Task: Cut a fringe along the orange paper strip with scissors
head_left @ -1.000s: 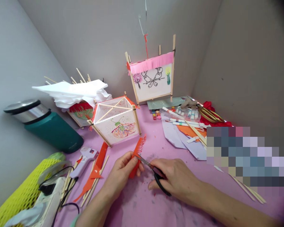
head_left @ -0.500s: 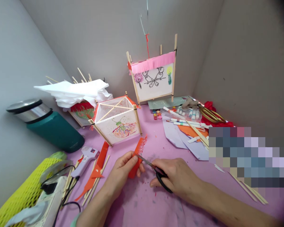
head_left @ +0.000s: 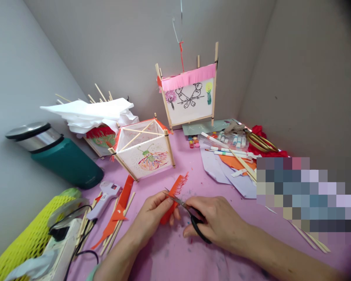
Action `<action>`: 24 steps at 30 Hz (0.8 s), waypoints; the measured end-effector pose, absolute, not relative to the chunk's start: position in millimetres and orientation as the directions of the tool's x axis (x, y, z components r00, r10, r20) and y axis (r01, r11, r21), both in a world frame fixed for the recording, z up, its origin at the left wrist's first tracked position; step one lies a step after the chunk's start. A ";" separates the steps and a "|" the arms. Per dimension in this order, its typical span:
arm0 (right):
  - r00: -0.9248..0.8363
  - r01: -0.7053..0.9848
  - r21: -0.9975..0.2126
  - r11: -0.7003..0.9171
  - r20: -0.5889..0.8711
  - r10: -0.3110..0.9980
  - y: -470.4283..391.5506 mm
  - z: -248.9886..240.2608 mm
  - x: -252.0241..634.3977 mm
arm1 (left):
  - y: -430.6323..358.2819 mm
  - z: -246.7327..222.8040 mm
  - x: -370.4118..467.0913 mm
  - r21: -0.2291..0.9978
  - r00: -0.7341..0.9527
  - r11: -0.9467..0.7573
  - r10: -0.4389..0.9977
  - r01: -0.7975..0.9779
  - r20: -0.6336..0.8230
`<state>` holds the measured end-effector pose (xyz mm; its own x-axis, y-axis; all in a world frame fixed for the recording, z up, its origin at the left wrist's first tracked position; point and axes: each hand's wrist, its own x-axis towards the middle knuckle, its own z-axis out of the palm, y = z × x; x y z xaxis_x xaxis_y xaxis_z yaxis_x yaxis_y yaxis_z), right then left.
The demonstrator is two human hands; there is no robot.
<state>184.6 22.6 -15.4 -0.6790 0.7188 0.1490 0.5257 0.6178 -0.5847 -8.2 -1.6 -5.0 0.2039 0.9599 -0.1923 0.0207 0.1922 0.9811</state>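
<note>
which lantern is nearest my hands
The insect lantern, just beyond your left hand; the bird lantern and the red-fringed lantern, partly hidden by white paper, stand farther back.

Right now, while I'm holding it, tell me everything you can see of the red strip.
The strip is orange-red and looks like thin paper. Its upper part is cut into a fine, uneven fringe along the right edge; the left edge there looks uncut. It slants up to the right over the table, in front of the nearer lantern. Your left hand pinches it, partly hiding its lower part, and the scissors' blades cross it just below the fringe.
</note>
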 end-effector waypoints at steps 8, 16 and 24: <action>-0.674 0.533 -0.586 0.610 0.143 0.725 21.7 -16.3 183.2 | -1.7 -6.3 -9.3 0.976 0.212 0.217 0.954 -0.005 -0.211; -0.672 0.536 -0.591 0.602 0.133 0.729 20.5 -17.7 182.3 | -2.1 -4.8 -9.8 0.968 0.205 0.250 0.949 -0.028 -0.239; -0.680 0.524 -0.590 0.614 0.144 0.719 22.5 -21.0 182.8 | -1.9 -8.5 -12.8 0.961 0.220 0.272 0.941 -0.043 -0.256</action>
